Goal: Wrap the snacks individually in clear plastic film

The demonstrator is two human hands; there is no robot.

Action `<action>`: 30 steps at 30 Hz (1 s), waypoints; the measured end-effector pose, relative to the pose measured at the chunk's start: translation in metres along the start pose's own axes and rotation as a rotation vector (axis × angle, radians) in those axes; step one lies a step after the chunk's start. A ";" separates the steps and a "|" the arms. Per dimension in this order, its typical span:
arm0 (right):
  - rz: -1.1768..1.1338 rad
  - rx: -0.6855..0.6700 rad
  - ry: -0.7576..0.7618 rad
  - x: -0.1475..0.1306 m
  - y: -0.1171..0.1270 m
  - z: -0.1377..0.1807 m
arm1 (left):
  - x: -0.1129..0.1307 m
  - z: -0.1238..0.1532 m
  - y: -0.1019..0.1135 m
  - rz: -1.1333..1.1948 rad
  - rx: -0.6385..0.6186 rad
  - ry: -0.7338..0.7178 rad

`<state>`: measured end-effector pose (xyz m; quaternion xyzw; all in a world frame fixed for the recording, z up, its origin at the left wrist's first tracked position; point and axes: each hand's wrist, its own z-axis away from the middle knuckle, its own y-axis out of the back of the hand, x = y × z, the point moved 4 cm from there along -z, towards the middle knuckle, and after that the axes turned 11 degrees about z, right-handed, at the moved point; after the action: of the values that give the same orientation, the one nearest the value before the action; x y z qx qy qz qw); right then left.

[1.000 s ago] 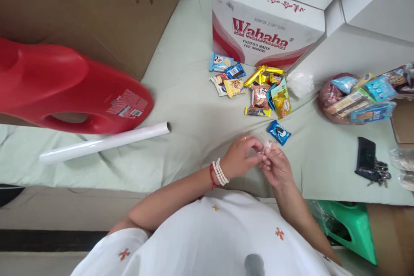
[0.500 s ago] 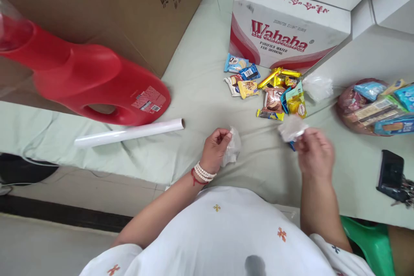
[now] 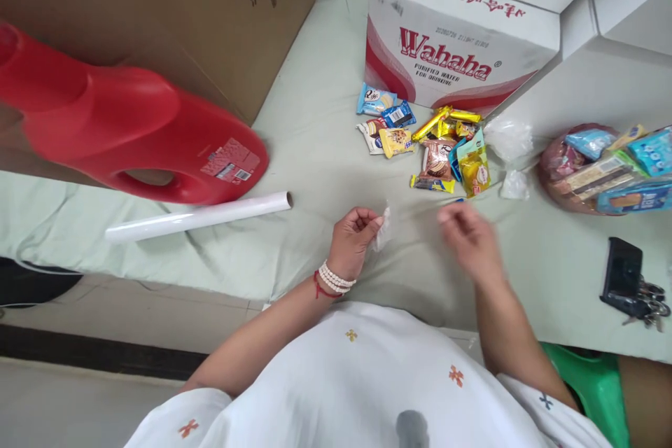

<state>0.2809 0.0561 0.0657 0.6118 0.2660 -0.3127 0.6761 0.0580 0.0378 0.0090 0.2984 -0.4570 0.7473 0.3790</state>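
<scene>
"Crumpled plastic now lies beyond the right hand, no longer in its fingers. Is that hand empty?"

"Apparently: loosely open, though blurred. The left hand pinches a clear bag between thumb and fingers."

"How does that bag handle?"

"Probably light, limp and clingy; best held by its edge."

"Any containers?"

"Well right of both hands, a bowl holds wrapped snacks."

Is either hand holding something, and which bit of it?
The left hand pinches a plastic bag by its edge, between thumb and fingers. The right hand is blurred, but no held thing shows in it.
</scene>
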 end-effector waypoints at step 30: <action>-0.935 0.180 -0.384 0.027 -0.023 0.033 | 0.007 0.008 0.027 0.119 -0.066 0.207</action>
<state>0.2805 0.0192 0.0340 0.4150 0.3543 -0.7100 0.4452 0.0326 0.0246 0.0053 0.1793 -0.4569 0.7798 0.3886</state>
